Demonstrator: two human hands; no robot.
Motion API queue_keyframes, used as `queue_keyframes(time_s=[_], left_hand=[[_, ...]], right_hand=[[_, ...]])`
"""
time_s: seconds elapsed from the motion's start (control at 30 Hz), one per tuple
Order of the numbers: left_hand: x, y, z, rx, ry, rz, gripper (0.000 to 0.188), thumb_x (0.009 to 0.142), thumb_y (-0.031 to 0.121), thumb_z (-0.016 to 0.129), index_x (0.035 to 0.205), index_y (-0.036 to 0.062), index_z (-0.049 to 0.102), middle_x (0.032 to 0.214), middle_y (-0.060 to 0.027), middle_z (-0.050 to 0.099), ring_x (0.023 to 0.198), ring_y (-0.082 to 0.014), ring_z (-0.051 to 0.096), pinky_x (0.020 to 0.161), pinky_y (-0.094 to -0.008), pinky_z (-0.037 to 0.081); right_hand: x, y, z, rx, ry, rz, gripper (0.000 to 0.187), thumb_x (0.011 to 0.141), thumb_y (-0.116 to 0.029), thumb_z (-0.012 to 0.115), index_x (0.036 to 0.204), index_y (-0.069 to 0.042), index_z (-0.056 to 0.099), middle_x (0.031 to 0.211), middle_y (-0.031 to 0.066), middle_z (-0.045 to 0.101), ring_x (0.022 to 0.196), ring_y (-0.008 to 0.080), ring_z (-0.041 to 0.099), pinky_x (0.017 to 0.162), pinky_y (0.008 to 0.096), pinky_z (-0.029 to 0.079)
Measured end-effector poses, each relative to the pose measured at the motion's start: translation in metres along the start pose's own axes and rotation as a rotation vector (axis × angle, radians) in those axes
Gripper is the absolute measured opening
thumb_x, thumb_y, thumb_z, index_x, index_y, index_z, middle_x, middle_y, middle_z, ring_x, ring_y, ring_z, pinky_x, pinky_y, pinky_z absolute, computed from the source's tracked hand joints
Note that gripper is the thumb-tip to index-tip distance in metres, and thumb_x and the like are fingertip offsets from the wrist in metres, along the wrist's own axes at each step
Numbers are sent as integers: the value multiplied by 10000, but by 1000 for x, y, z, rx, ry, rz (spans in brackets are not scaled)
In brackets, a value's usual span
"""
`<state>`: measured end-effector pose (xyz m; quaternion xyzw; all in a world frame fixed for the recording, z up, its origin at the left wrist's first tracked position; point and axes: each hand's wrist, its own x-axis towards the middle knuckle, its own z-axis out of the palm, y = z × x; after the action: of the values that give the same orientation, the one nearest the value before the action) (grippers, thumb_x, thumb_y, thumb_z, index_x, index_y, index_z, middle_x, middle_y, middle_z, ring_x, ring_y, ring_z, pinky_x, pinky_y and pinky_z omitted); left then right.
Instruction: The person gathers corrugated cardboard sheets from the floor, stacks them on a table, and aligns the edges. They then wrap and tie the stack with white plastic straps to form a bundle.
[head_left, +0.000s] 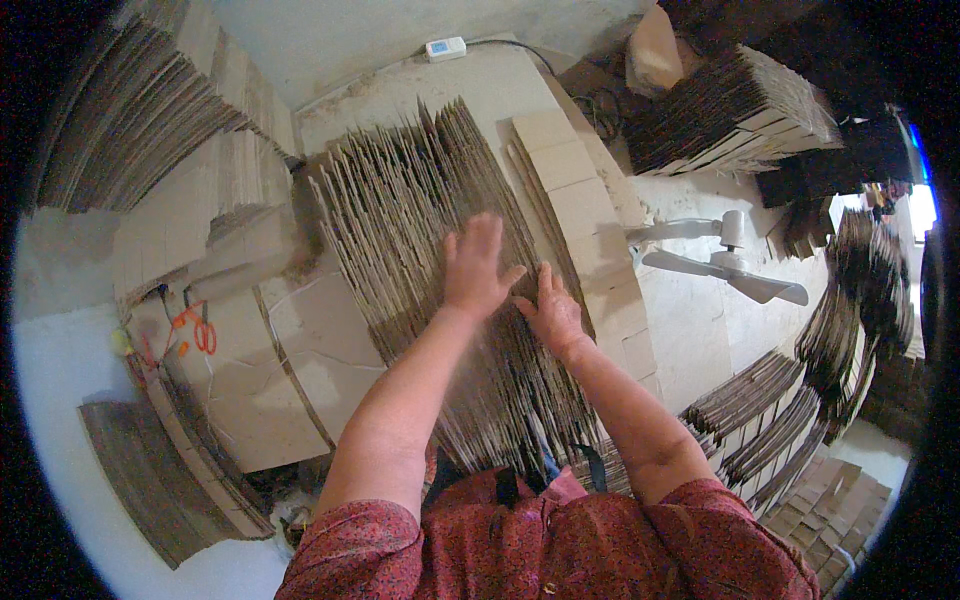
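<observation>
A long row of thin cardboard sheets (385, 220) stands packed on edge on the table before me, its upper edges uneven. My left hand (477, 268) is over the middle of the row, fingers outstretched and slightly blurred, with no object in it. Close to its right, my right hand (555, 315) is at the row's right side, fingers extended and thumb apart, also holding nothing. Whether either palm presses on the sheet edges cannot be made out. Beside the row on the right lies a flat pile of scored cardboard (575, 190).
Orange-handled scissors (203, 328) lie at left near a white cord. Tall cardboard stacks (150, 120) rise far left; another stack (735, 110) stands far right. A white fan (730, 262) is right of the table, and a small white device (445, 48) sits at the back.
</observation>
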<state>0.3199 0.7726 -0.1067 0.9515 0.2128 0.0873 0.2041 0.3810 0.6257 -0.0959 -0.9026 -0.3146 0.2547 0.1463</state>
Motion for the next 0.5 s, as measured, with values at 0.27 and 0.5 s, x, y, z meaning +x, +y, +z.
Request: queue_keyframes(time_s=[0.27, 0.5], left_hand=[[-1, -4, 3, -33, 68, 28, 786, 769, 508, 556, 1359, 71, 274, 1412, -153, 273, 1306, -286, 257, 1033, -518, 164], [-2, -4, 3, -58, 54, 26, 800, 775, 513, 547, 1366, 64, 250, 1413, -158, 265, 1311, -288, 244, 1039, -517, 146]], right_hand=[[-4, 2, -5, 103, 22, -24, 955, 721, -400, 676, 1357, 51, 125, 1252, 313, 385, 1091, 431, 456, 877, 427, 421], [2, 14, -3, 206, 26, 3, 940, 717, -282, 703, 1365, 43, 105, 1267, 333, 357, 1137, 434, 417, 935, 408, 382]])
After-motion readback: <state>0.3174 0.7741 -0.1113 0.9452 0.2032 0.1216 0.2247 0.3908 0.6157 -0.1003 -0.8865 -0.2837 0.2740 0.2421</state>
